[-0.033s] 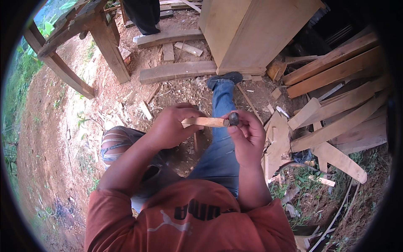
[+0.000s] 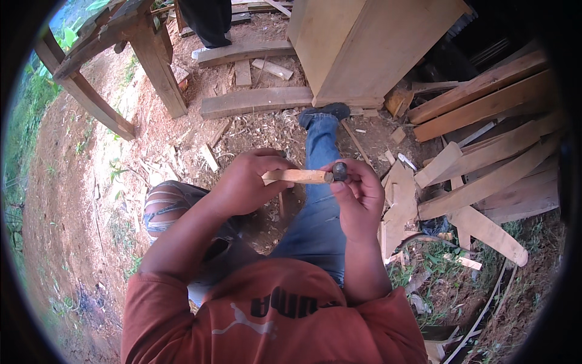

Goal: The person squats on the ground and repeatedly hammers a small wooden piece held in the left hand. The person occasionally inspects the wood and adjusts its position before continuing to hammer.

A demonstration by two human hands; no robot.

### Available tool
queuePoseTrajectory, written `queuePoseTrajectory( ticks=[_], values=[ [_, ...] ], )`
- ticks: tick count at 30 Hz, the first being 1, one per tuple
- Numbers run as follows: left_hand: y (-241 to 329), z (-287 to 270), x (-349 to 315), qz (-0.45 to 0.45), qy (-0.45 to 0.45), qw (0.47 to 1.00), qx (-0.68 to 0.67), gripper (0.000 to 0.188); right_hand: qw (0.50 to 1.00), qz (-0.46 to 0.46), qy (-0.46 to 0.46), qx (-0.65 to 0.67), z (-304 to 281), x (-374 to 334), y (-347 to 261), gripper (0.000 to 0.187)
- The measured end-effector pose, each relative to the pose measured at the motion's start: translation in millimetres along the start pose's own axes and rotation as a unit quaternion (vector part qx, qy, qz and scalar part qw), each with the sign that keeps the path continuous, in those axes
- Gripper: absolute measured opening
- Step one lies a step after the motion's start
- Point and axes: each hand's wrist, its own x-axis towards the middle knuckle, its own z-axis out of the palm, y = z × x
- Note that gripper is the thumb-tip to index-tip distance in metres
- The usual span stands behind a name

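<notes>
Dark head: was shifted slightly rightward.
Left hand: wooden handle was gripped by fingers.
Right hand: head was pinched by fingers.

Daylight, glare on ground at left, dark upper right, fisheye-curved edges

Ground: brown earth scattered with wood chips, left and centre
Wooden stand: upper left of the frame
Pale wooden box: tall, upper centre
Piled boards: right side
Greenery: left edge
Light: daylight, brightest upper left
</notes>
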Motion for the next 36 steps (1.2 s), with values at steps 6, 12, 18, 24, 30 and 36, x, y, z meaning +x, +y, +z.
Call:
queuePoseTrajectory(
  ticks=[6, 12, 18, 24, 30, 36],
  values=[
    [-11, -4, -12, 0.010, -0.013, 1.000, 0.003, 0.023, 0.999, 0.033, 0.014, 0.021, 3, -2, -1, 0.034],
    [-14, -13, -14, -0.062, -0.079, 0.995, -0.029, 0.027, 0.996, 0.057, 0.008, -0.068, -5, 4, 3, 0.040],
    [-4, -12, -14, -0.158, -0.112, 0.971, -0.139, 0.026, 0.986, 0.105, 0.046, -0.121, -14, 10, 2, 0.040],
    [-3, -10, -15, -0.161, -0.125, 0.963, -0.176, 0.031, 0.983, 0.151, 0.048, -0.096, -27, 11, -5, 0.038],
    [-5, -19, -12, -0.165, -0.169, 0.963, -0.132, 0.030, 0.977, 0.169, 0.027, -0.127, -33, 4, -2, 0.038],
    [-14, -18, -16, -0.158, -0.175, 0.965, -0.117, 0.033, 0.972, 0.197, 0.020, -0.123, -34, 2, 6, 0.041]
  ],
)
